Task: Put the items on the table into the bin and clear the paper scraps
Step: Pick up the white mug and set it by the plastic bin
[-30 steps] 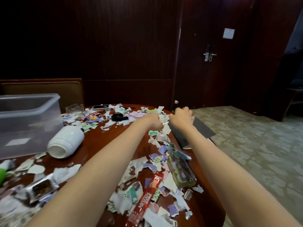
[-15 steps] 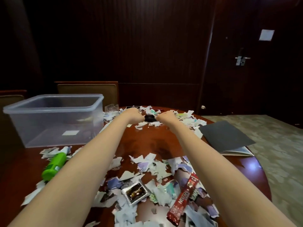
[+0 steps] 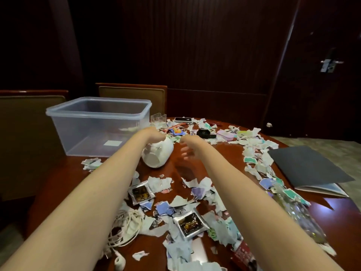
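1. Half a second ago both my hands were closed at the far side of the table, either side of the small black object (image 3: 204, 133). Now they are nearer and further left, by the white jar (image 3: 158, 155).
2. The black object lies on the table (image 3: 195, 165) among the scraps and is not in either hand, so I judge that I have switched to the jar as the next item to bin.
3. My left hand (image 3: 155, 133) sits over the jar's far end and looks to touch it. Its fingers are hidden past my wrist, so I cannot tell whether they curl round the jar or only rest on it.
4. My right hand (image 3: 188, 141) is blurred. Its fingers seem to hang loose and pointing down, with nothing between them, just beside the jar on its right and apart from it.
5. The jar lies on its side, base toward me, between my two wrists and just right of the clear bin (image 3: 97, 108).
6. The bin stands open-topped and looks almost empty, so the carry should be a short lift to the left.
7. Paper scraps (image 3: 197, 187) cover much of the near and right table, so most of the task remains.
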A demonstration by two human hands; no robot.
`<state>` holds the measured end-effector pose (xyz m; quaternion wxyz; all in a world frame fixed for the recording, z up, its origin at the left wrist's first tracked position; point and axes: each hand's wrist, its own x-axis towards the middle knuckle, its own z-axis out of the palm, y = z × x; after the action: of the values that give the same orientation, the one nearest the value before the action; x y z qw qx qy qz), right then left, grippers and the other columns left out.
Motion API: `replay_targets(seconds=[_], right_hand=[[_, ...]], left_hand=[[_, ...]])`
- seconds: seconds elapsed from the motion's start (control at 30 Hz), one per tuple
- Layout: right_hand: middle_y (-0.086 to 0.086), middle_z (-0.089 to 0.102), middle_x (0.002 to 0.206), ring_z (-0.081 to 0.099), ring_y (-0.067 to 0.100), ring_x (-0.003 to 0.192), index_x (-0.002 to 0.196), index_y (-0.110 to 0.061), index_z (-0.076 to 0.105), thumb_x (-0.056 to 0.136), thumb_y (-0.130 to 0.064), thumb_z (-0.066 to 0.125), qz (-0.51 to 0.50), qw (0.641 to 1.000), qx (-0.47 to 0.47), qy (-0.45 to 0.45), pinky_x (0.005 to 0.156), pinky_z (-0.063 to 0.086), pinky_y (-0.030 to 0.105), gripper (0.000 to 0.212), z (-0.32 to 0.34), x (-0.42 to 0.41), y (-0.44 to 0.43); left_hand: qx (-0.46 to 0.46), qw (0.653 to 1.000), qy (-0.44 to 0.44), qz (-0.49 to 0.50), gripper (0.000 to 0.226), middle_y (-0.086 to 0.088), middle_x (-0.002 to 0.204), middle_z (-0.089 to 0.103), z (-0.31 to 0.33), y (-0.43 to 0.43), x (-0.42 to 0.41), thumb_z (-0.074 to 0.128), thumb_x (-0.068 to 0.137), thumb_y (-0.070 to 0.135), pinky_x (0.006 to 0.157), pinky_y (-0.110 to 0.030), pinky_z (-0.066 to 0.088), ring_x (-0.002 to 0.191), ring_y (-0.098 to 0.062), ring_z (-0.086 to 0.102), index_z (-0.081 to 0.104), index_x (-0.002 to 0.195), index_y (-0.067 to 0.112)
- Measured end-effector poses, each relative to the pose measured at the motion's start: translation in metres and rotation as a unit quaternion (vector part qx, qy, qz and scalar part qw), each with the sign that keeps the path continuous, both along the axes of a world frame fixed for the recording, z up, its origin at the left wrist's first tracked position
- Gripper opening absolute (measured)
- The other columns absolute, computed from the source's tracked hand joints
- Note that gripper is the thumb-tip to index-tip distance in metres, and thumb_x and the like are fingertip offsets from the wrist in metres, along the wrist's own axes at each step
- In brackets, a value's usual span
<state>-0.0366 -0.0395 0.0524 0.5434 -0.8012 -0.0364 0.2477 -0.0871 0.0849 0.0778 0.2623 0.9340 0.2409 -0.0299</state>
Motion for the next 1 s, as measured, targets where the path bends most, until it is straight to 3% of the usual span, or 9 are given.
replay_targets(seconds=[0.1,0.3,0.6,0.73,0.87,1.0], right_hand=[[0.016,0.046,0.137,0.049,0.03,0.122,0.139,-0.006,0.038,0.096,-0.028,0.047,0.008,0.998,0.024,0.05,0.093,0.047,0.037,0.049,-0.005,-0.001,0.013],[0.019,0.041,0.141,0.046,0.034,0.126,0.145,-0.006,0.028,0.094,-0.038,0.05,0.001,0.99,0.057,0.128,0.095,0.046,0.042,0.064,-0.018,0.0,0.028],[0.024,0.041,0.138,0.045,0.038,0.126,0.14,0.003,0.028,0.09,-0.042,0.055,-0.016,0.963,0.132,0.233,0.097,0.046,0.046,0.073,-0.025,0.0,0.045],[0.023,0.046,0.13,0.052,0.04,0.117,0.137,-0.002,0.032,0.086,-0.04,0.061,-0.039,0.963,0.135,0.231,0.09,0.052,0.047,0.07,-0.027,0.004,0.051],[0.022,0.048,0.124,0.051,0.038,0.118,0.134,-0.006,0.033,0.086,-0.04,0.06,-0.029,0.968,0.15,0.198,0.091,0.051,0.047,0.064,-0.031,0.004,0.044],[0.02,0.05,0.119,0.056,0.038,0.107,0.136,-0.013,0.033,0.087,-0.045,0.056,-0.016,0.976,0.171,0.136,0.075,0.053,0.049,0.063,-0.036,0.002,0.036]], left_hand=[[-0.015,1.0,0.016,0.013,0.055,-0.015,0.146,0.037,-0.004,0.007,0.0,0.04,0.098,0.032,0.092,-0.035,0.042,0.126,-0.032,0.046,0.028,0.146,0.009],[-0.044,0.998,0.037,0.006,0.051,-0.017,0.143,0.039,-0.014,0.016,0.002,0.036,0.099,0.029,0.097,-0.036,0.042,0.125,-0.031,0.045,0.027,0.145,0.009],[-0.117,0.992,0.034,0.043,0.055,-0.018,0.141,0.04,-0.022,0.031,0.005,0.028,0.1,0.043,0.088,-0.036,0.043,0.12,-0.033,0.049,0.027,0.144,0.011],[-0.167,0.983,0.032,0.072,0.062,-0.017,0.124,0.045,-0.031,0.036,0.006,0.03,0.096,0.054,0.083,-0.036,0.046,0.104,-0.032,0.052,0.029,0.142,0.013],[-0.195,0.979,-0.004,0.061,0.062,-0.016,0.128,0.047,-0.033,0.035,0.003,0.038,0.095,0.053,0.08,-0.036,0.049,0.104,-0.032,0.055,0.032,0.141,0.012],[-0.228,0.971,-0.053,0.048,0.071,-0.017,0.138,0.044,-0.029,0.031,-0.002,0.056,0.089,0.044,0.079,-0.038,0.052,0.112,-0.033,0.056,0.03,0.143,0.007]])
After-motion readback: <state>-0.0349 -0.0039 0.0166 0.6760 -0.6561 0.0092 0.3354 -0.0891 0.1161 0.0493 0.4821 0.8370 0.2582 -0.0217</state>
